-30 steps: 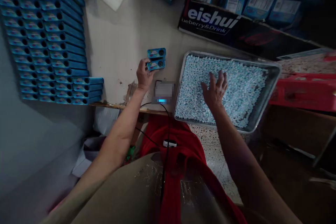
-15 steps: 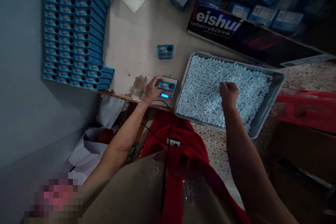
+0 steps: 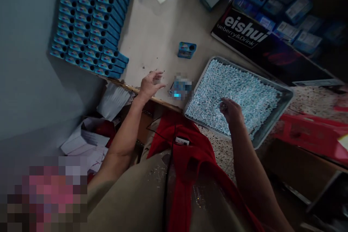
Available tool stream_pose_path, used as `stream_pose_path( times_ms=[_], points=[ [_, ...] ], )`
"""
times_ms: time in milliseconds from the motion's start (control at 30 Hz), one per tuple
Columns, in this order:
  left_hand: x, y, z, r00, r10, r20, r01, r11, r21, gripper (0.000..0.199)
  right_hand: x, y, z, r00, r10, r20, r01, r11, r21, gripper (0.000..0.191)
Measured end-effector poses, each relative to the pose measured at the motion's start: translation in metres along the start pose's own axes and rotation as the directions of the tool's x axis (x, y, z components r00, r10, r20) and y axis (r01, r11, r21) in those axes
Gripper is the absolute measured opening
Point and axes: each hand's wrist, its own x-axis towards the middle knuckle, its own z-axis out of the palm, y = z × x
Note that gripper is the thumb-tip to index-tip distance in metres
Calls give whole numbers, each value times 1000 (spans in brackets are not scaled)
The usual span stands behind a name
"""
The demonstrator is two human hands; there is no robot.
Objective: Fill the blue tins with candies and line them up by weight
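My left hand (image 3: 152, 84) hangs open over the table's front edge, thumb and fingers apart with nothing between them. Just right of it is a small digital scale (image 3: 176, 95) with a lit blue display; a blurred patch covers it and the blue box on top. My right hand (image 3: 231, 110) is over a metal tray (image 3: 281, 103) full of small pale blue and white pellets (image 3: 244, 87). Its fingers are curled together, and what they hold is too small to make out. Behind the scale, a small blue box (image 3: 186, 50) stands on the table.
Stacked blue boxes (image 3: 92, 25) line the table's left side. A black carton (image 3: 239, 30) with blue packs inside stands at the back right, behind the tray. A red plastic stool (image 3: 304, 134) is at the right. White papers (image 3: 112, 101) sit below the table edge.
My left hand has let go of the blue box on the scale and drawn away to the left, opening. My right hand has shifted slightly left and nearer over the pellets. The camera view has turned.
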Motion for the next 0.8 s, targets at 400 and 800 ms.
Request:
stream_pose_path(
  times_ms=[400,800],
  points=[
    [-10,14,11,998,66,18,-68,996,63,65,-14,-12,49,976,-89,198,133,966,-224,46],
    [-7,22,39,975,90,205,-127,976,174,56,-36,-22,108,894,-172,414,393,746,-538,40]
  ],
)
